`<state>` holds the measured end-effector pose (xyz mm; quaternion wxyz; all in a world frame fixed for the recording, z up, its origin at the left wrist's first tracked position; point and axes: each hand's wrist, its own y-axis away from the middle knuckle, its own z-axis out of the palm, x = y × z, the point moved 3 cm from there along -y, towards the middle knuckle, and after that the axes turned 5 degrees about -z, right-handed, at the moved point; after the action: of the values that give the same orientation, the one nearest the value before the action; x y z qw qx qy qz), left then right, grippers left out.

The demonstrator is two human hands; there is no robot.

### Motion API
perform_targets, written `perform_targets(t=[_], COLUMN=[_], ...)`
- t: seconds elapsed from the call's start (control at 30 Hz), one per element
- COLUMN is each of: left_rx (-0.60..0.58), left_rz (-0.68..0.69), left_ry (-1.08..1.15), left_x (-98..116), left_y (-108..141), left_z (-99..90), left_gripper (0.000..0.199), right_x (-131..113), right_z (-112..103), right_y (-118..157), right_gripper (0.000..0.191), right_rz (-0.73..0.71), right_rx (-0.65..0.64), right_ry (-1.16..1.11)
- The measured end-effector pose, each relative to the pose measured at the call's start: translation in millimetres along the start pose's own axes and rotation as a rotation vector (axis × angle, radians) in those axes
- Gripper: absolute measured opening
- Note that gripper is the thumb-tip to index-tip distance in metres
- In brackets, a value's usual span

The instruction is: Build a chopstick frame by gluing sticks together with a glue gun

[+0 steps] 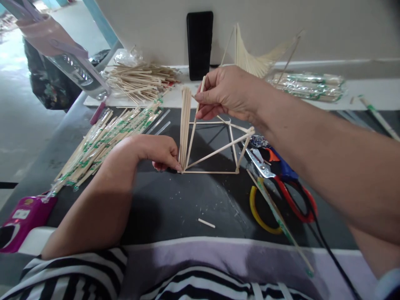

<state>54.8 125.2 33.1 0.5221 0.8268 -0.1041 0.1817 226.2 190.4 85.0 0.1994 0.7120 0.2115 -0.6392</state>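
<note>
A frame of thin wooden sticks (210, 172) stands on the dark table, with a row of upright sticks (185, 129) along its left side. My left hand (164, 153) pinches the foot of that row at the frame's near left corner. Above the frame, my right hand (215, 93) holds a wooden stick (202, 85) between thumb and fingers, slanted near the top of the row. A second stick structure (246, 54) stands farther back, partly behind my right hand.
Wrapped sticks (103, 146) lie left, beside a loose stick pile (140, 79) and bottle (71, 66). A phone (200, 46) leans on the wall. Red-handled scissors (293, 200), a yellow ring (261, 216) and a black cable (331, 250) are right. A magenta device (28, 216) sits front left.
</note>
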Motion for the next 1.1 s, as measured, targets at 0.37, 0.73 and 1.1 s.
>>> perform_targets(t=[0.37,0.73,1.1], left_rx=[-0.004,-0.002,0.007], left_rz=[-0.003,0.023,0.035], left_ry=[-0.03,-0.029,-0.016], left_x=[2.7,5.7,2.3], left_y=[0.6,0.8,-1.0], left_z=[0.7,1.7,1.6], left_gripper=[0.025,0.026,0.029], right_x=[0.5,3.3,1.1], right_z=[2.4,2.4,4.6], right_y=[1.8,-2.7,0.2], right_gripper=[0.017,0.021,0.022], right_rz=[-0.02,-0.011,0.009], right_rx=[-0.028,-0.011,0.023], right_ry=[0.02,0.011,-0.03])
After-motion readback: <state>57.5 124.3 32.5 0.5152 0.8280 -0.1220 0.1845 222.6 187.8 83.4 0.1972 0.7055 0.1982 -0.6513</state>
